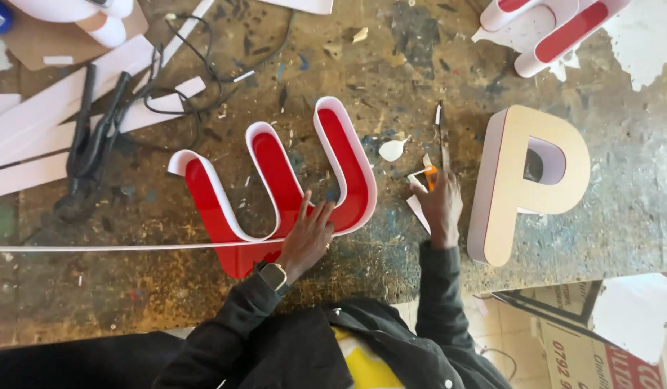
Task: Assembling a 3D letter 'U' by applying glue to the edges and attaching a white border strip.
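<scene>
The person leans over a paint-spattered counter (391, 65), dark sleeves reaching forward. The left hand (307, 241) lies flat on the lower edge of a big red sign letter (276, 184), a wavy shape with a thin white strip wall bent around its outline. Its fingers (320, 213) are spread and released, pressing down on the white wall and the red face rather than gripping anything. A watch (273, 275) sits on that wrist. From the left bottom of the letter a long run of the same white strip (95, 248) trails out flat across the counter to the left edge.

The right hand (440, 205) rests just to the right of the red letter, fingers clenched around the orange handle of a pair of scissors (441, 148), whose dark blades point away from the person. Small white offcuts (392, 149) lie close by the hand.

Just beside that hand, to the right, a finished letter with a tan face and white sides (528, 180) lies flat. Another red-and-white letter (557, 29) sits at the far right corner. To the far left there are loose white strips (52, 122), a black tool (88, 151) and a tangle of black cable (182, 79).
</scene>
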